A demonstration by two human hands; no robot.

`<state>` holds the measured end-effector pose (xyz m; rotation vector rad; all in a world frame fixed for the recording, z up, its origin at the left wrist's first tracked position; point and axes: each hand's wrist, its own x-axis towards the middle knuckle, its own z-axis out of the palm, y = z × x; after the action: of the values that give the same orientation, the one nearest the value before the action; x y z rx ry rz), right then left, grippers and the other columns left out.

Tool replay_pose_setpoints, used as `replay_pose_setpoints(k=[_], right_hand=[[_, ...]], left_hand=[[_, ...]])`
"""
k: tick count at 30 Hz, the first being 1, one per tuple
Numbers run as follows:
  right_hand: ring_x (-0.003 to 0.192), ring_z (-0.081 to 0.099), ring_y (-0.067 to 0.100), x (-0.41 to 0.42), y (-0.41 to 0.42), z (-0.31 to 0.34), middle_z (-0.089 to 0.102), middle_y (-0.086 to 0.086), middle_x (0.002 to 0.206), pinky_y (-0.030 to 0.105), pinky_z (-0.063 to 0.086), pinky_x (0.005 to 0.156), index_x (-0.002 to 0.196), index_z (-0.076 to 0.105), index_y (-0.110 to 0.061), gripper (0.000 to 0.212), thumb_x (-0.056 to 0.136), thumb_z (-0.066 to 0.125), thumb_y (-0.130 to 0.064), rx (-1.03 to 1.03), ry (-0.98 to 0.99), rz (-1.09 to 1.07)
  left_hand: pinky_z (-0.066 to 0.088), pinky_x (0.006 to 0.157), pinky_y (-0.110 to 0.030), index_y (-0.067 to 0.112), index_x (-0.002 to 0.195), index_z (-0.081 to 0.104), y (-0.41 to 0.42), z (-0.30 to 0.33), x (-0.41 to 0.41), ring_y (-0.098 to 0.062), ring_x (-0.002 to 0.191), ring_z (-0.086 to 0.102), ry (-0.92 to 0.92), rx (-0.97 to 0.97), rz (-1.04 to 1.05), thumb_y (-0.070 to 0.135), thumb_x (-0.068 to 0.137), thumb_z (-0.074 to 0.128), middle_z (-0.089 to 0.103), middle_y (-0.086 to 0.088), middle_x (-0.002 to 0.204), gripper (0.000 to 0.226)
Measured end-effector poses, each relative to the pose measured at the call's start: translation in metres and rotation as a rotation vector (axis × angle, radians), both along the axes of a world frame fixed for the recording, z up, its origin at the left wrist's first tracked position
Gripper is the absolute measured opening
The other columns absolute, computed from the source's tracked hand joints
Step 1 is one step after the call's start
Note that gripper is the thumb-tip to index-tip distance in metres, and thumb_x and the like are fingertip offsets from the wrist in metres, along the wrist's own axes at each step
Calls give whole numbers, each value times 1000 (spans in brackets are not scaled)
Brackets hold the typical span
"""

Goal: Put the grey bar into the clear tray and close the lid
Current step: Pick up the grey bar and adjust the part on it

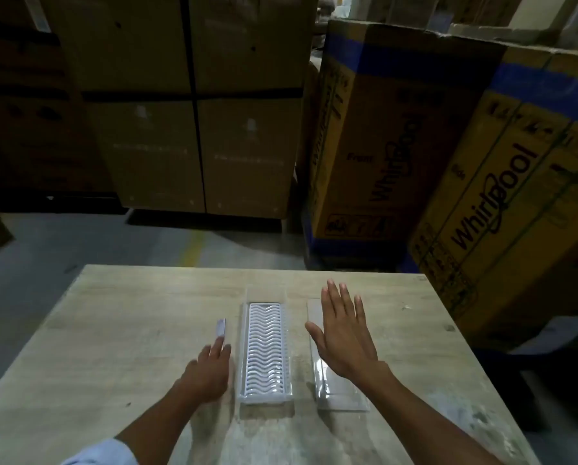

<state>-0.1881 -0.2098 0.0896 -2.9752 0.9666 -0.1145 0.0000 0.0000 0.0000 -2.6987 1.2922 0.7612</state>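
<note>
a pale blue sleeve (103, 453) shows at the bottom edge on the left forearm, and above it the left hand (207, 370) lies low on the wooden table (96, 347), fingers stretched forward and loose, grasping nothing; its fingertips reach the near end of the small grey bar (221, 327), touching it or nearly so, i cannot tell which. the bar lies flat just beside the left wall of the clear tray (265, 354), which stands in the middle of the table with a white wavy ribbed insert (265, 344) filling its floor. to the right, apart from the tray, lies the clear lid (334, 394), and the right hand (344, 333) hovers over its far half with palm down and all fingers spread, holding nothing. the bar looks short, stiff and light, probably smooth, so a pinch across its long sides with thumb and forefinger should do, tipping one end up first since it lies flush on the wood. the lid looks like thin, springy, slippery plastic that could flex or skate away; taking it by both long edges seems wise. the tray wall stands between bar and insert, so the bar must be lifted over it. open table lies on both sides, and the table edges and the whirlpool cartons (482, 182) beyond are well apart from the work.
</note>
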Motion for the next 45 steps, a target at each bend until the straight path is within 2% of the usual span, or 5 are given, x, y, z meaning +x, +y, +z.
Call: replay_pose_setpoints(k=[8,12,21,32,45], right_hand=[[154,-15,25,-2,-1,-5,-6,6,171,41,-26,115,163,9,-15,80,102,21,-66,-21,24,12],[154,-14,24,-1,2,-8,-4,7,171,39,-28,113,163,10,-14,79,103,21,-64,4,29,26],[158,-8,26,3,3,-7,-2,7,172,38,-30,114,163,11,-16,93,90,-4,-72,58,59,21],[158,-10,25,1,9,0,-7,5,172,50,-9,127,163,4,-17,114,70,-31,-75,107,82,-14],[158,-11,25,-6,10,-7,-7,5,171,44,-18,121,163,7,-17,90,91,-1,-69,111,89,-41]], left_hand=[[49,101,-53,6,150,26,6,-13,1,-37,129,46,-97,60,-5,9,96,45,30,-15,153,57],[52,95,-50,13,150,26,3,-13,3,-35,122,49,-140,48,39,9,95,46,30,-16,148,59],[57,92,-42,10,132,50,6,-23,2,-28,119,49,-183,18,118,-2,96,40,49,-10,129,39],[57,81,-37,14,129,49,12,-23,-8,-26,102,62,-182,-101,246,2,99,44,50,-10,117,33],[56,85,-38,9,119,51,12,-25,-11,-30,103,63,-54,-174,382,5,96,42,54,-12,114,26]])
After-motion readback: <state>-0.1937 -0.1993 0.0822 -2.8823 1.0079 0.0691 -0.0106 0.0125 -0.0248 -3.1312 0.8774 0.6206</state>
